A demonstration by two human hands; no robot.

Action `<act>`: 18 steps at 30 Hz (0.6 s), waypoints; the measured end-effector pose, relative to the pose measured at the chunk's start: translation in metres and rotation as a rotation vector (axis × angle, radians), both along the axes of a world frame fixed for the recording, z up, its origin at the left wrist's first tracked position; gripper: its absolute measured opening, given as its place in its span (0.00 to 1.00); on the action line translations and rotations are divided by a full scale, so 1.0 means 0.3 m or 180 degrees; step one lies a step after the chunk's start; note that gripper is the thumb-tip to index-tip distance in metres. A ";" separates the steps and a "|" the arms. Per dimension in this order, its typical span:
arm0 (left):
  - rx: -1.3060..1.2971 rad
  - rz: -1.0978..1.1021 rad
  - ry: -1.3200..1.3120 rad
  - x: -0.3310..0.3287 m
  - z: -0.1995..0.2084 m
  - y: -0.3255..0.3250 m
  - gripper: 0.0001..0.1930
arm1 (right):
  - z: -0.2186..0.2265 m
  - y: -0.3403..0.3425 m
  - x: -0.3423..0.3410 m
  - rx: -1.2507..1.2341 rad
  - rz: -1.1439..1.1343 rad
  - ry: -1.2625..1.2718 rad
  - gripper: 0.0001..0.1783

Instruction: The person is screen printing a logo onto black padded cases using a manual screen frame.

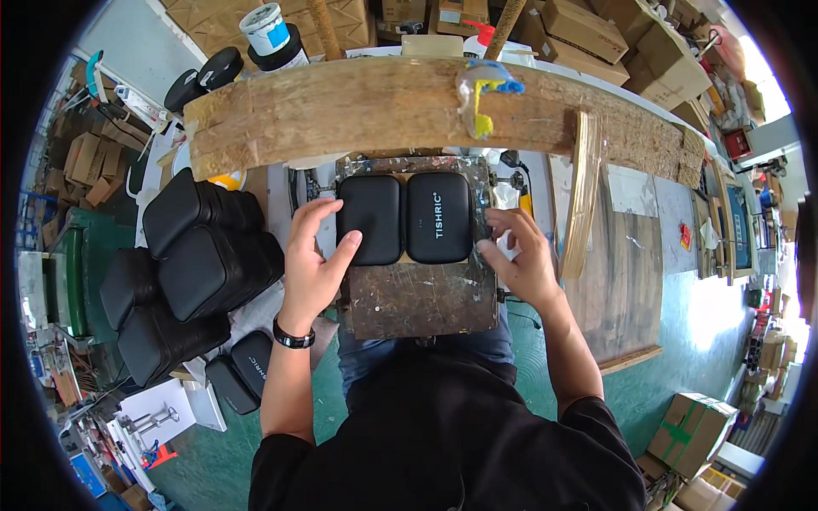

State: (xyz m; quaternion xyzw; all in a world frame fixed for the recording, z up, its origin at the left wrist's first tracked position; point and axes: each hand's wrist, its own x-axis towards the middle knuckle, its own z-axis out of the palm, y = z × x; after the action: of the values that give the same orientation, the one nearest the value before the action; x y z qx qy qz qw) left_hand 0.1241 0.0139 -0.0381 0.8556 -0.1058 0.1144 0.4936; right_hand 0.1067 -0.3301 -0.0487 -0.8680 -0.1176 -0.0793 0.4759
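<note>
Two black rounded case halves, seemingly one case laid open, lie flat side by side on a worn, paint-spotted board (409, 307) in front of me. The left half (373, 217) is plain; the right half (439, 220) bears white lettering. My left hand (313, 264) rests at the left half's outer edge, thumb and fingers spread, thumb touching near its lower corner. Beside the right half's outer edge is my right hand (521, 260), its fingers curved and apart from the thumb. Whether its fingertips touch the case I cannot tell. Neither hand grips anything.
A thick wooden beam (358, 115) crosses just beyond the board, with a wood strip (581, 204) leaning at its right. Stacks of black cases (196, 272) stand at my left, above another lettered open case (253, 362). Buckets (266, 30) and cardboard boxes (584, 30) are farther back.
</note>
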 end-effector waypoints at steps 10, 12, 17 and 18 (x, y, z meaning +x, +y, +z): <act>-0.0613 0.0417 0.0453 0.040 -0.112 0.061 0.21 | 0.013 0.039 0.042 -0.0650 0.0336 -0.0645 0.37; -0.0751 0.0675 0.0494 0.073 -0.156 0.088 0.20 | 0.011 0.009 0.062 -0.0406 0.0178 -0.0657 0.31; -0.1208 0.1307 0.0770 0.179 -0.238 0.124 0.20 | -0.101 -0.153 0.190 0.0328 -0.0655 0.0224 0.22; -0.1179 0.1272 0.0929 0.194 -0.241 0.132 0.20 | -0.110 -0.172 0.214 0.0352 -0.0695 0.0389 0.20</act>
State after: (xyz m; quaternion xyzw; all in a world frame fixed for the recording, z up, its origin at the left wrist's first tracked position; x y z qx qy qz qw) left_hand 0.1822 0.0534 -0.1103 0.7623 0.1591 0.1025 0.6189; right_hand 0.1709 -0.3818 -0.0817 -0.8513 0.0114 -0.0840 0.5178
